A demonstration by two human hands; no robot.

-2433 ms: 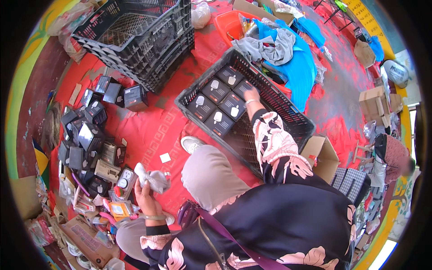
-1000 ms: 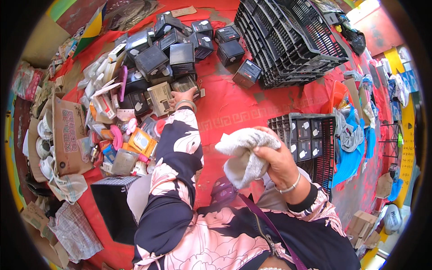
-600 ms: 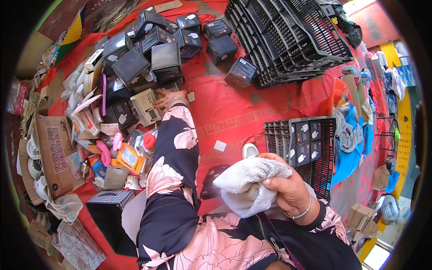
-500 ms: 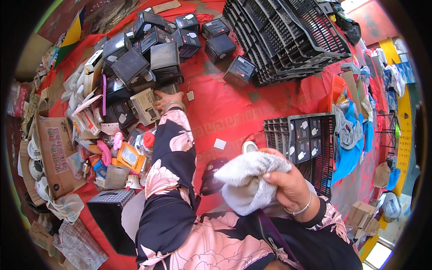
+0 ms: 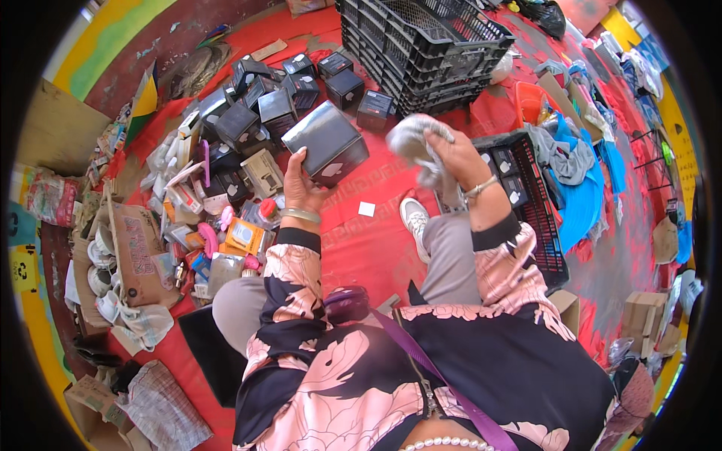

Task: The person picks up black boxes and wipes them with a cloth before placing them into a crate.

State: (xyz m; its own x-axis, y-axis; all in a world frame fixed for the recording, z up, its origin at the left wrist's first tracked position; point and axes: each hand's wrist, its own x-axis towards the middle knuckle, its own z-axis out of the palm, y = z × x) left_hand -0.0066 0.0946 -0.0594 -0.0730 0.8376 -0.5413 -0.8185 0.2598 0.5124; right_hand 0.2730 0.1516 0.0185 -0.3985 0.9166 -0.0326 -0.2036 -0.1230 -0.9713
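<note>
Your left hand [image 5: 299, 184] grips a dark grey box [image 5: 325, 143] from below, raised over the red mat [image 5: 361, 240] and tilted, its long axis running up-left to down-right. Your right hand [image 5: 459, 158] is closed on a crumpled grey cloth [image 5: 415, 139], just right of the box and level with it. Open space lies between them; more boxes [image 5: 271, 98] crowd the left, and a black crate [image 5: 526, 203] borders the right.

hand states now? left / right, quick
Left hand: closed around a dark grey box, lifted off the red mat.
Right hand: closed on a crumpled grey cloth.
</note>
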